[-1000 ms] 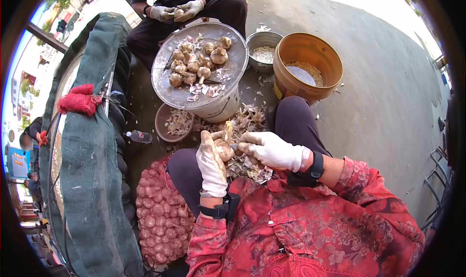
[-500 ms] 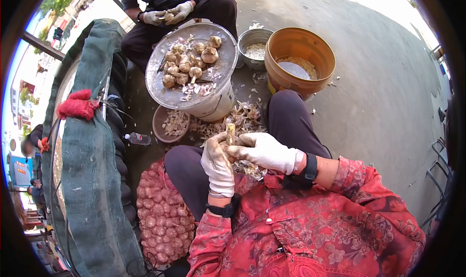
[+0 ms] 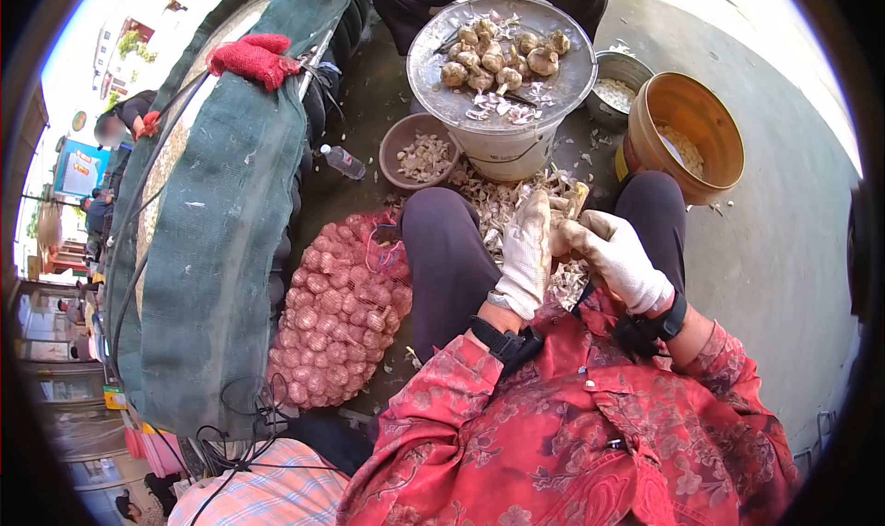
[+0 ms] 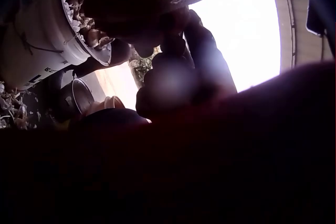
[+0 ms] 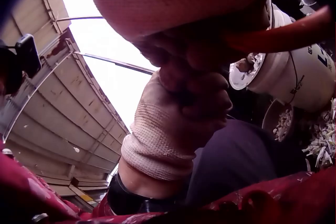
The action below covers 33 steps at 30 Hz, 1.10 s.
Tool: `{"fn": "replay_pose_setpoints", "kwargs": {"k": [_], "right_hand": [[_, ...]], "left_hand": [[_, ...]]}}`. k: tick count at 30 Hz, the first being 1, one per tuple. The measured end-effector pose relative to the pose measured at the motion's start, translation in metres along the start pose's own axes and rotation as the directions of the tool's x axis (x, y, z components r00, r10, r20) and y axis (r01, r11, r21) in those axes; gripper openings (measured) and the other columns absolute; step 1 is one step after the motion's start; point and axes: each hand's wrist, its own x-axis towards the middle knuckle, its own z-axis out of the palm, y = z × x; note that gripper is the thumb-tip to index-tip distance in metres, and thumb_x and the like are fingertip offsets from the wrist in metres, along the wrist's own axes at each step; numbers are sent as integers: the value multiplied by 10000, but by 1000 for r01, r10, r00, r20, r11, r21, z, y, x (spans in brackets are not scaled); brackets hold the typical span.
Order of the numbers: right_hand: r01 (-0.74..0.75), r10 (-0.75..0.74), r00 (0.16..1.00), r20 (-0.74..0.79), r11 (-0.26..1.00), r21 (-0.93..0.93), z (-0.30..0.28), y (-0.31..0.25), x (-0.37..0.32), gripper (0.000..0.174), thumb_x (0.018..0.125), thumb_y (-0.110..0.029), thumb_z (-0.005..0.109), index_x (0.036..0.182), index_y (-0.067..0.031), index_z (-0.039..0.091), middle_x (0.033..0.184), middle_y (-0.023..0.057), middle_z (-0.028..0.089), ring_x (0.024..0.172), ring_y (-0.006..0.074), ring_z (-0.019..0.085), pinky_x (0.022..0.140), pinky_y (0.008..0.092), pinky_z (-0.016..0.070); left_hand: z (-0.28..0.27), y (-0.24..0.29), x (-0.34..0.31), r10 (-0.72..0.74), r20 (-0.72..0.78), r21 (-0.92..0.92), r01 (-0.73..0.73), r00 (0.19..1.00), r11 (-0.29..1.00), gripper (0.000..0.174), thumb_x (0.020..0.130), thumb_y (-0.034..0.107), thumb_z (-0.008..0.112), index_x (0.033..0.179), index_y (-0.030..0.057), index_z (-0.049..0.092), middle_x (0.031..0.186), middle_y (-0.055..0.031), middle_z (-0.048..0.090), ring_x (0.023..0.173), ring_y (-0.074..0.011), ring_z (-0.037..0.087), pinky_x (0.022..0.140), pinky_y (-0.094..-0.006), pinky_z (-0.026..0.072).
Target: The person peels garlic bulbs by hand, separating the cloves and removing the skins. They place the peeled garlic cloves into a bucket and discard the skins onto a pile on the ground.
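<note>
In the head view, my gloved left hand (image 3: 525, 257) holds a garlic bulb (image 3: 577, 197) by its side, the stalk pointing up and away. My gloved right hand (image 3: 616, 257) meets it from the right, fingers curled close against the bulb. A red handle (image 5: 294, 32), that of a small knife, sticks out of the right hand in the right wrist view; the blade is hidden. Both hands are above the lap, between the knees. The left wrist view is dark, with the fingers in shadow.
Garlic bulbs (image 3: 493, 58) lie on a lidded white bucket (image 3: 502, 148) ahead. Around it stand a bowl of cloves (image 3: 392, 153), a metal pot (image 3: 604, 111) and a brown bucket (image 3: 728, 148). A mesh sack of garlic (image 3: 336, 314) sits left. Another person sits opposite.
The head view has swung left, so the scene sits further right. The hands have tilted with the bulb, and the knife blade seen a second ago is now hidden.
</note>
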Motion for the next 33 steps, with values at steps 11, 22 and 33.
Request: {"fn": "replay_pose_setpoints", "kwargs": {"k": [11, 22, 33], "right_hand": [[172, -155, 984, 86, 951, -256, -5, 12, 14, 228, 886, -197, 660, 984, 8, 668, 840, 51, 694, 766, 60, 618, 690, 255, 515], [532, -257, 847, 466, 414, -738, -7, 16, 6, 306, 863, -406, 612, 846, -101, 636, 666, 145, 597, 640, 345, 610, 579, 422, 472], [290, -52, 949, 312, 534, -794, -26, 30, 14, 303, 919, -301, 522, 1071, -47, 589, 846, 208, 635, 822, 400, 617, 727, 462, 486]], "left_hand": [[-3, 17, -6, -302, -62, -112, 294, 951, 949, 407, 965, 463, 422, 978, 102, 608, 774, -15, 621, 577, -118, 585, 432, -217, 450], [-28, 15, 16, -289, 49, -287, 290, 956, 913, 577, 941, 476, 417, 1116, -58, 549, 841, -208, 644, 592, -232, 581, 529, -308, 497], [-37, 55, 19, -192, -82, -65, 187, 978, 980, 603, 967, 512, 350, 1166, -30, 525, 880, -200, 658, 479, -161, 544, 361, -192, 314]]}}
